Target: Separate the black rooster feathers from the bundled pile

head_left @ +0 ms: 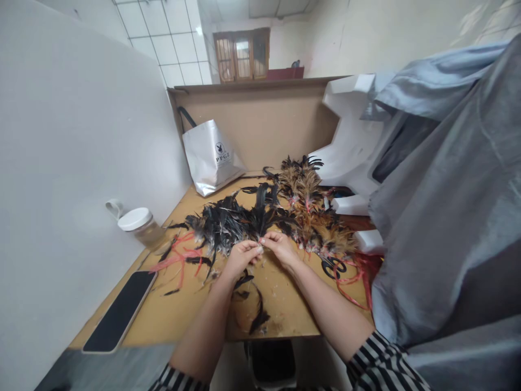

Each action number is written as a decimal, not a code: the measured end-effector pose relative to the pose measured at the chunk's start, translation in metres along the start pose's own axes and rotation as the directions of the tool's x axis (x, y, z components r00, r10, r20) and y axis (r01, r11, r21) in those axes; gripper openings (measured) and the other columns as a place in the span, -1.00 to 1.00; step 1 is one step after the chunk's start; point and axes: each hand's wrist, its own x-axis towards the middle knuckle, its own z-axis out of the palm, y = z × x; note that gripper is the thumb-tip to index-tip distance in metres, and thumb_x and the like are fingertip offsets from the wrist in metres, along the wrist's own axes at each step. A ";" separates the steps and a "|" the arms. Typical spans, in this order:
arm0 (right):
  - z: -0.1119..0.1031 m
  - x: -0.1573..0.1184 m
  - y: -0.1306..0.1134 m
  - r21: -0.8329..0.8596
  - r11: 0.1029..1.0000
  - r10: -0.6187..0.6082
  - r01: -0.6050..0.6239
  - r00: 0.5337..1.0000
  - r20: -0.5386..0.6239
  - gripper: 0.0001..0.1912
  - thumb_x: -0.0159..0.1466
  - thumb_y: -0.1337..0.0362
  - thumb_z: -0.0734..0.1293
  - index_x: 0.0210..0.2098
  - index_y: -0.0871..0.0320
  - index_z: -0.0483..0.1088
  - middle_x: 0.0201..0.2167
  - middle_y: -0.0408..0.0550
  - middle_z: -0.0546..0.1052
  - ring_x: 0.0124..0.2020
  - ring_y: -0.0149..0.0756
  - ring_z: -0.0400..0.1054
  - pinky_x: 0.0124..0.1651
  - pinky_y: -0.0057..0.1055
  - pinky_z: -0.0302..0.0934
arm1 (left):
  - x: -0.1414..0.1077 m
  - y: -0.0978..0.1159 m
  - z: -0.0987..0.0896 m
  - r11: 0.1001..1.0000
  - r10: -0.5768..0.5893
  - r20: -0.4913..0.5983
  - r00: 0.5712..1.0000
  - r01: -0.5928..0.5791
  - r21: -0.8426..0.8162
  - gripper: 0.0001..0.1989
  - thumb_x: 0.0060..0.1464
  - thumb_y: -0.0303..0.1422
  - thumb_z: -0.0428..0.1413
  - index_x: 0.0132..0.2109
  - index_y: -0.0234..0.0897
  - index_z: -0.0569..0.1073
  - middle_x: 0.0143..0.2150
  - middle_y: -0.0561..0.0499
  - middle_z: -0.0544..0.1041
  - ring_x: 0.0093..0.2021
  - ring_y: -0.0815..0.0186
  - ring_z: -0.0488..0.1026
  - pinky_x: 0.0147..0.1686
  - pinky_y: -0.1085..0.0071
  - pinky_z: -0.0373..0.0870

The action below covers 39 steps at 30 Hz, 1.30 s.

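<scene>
My left hand (244, 256) and my right hand (280, 247) meet over the middle of the table, fingers pinched together at the base of a small bunch of dark feathers (260, 214). The bunch points up and away from me. Something reddish shows at the fingertips, too small to make out. Just behind and to the left lies a heap of loose black feathers (222, 222). On the right are tied bundles of brown feathers (325, 231), with more brown and black bundles (299, 182) behind them.
Red plastic strips (183, 258) and a phone (121, 312) lie left, near a white-lidded jar (140, 225). Scissors (334, 267) and red ribbon (358, 285) lie right. A silver bag (211, 157) stands at the back. Grey cloth (451, 228) hangs at right.
</scene>
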 end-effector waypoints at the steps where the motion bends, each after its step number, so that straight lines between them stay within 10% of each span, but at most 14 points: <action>1: 0.000 0.000 0.000 0.004 1.000 0.005 -0.005 1.000 0.004 -0.77 -0.08 0.17 0.40 -0.60 0.21 0.33 -0.64 -0.20 0.37 -0.59 -0.49 0.17 -0.45 -0.51 0.04 | 0.000 0.000 0.000 1.000 -0.005 0.006 1.000 0.005 -0.007 -0.68 -0.19 -0.22 0.18 -0.31 -0.38 0.43 -0.54 -0.02 0.46 -0.56 0.44 0.36 -0.57 0.54 0.25; 13: 0.006 -0.002 0.005 -0.152 0.988 -0.009 0.016 0.999 0.049 -0.76 -0.06 0.16 0.37 -0.60 0.23 0.32 -0.64 -0.20 0.36 -0.60 -0.51 0.14 -0.48 -0.52 0.02 | 0.007 -0.004 -0.005 0.992 0.032 -0.172 0.984 -0.053 -0.116 -0.68 -0.27 -0.25 0.22 -0.37 -0.37 0.38 -0.59 0.08 0.39 -0.66 0.51 0.27 -0.65 0.57 0.20; 39: 0.007 -0.004 0.000 -0.084 0.996 -0.016 0.012 0.999 -0.043 -0.74 -0.06 0.13 0.37 -0.59 0.20 0.32 -0.64 -0.18 0.36 -0.58 -0.45 0.18 -0.46 -0.48 0.06 | -0.001 0.001 0.003 0.990 0.139 -0.134 0.981 -0.139 0.010 -0.74 -0.19 -0.23 0.16 -0.42 -0.33 0.34 -0.62 0.14 0.31 -0.65 0.52 0.21 -0.62 0.58 0.15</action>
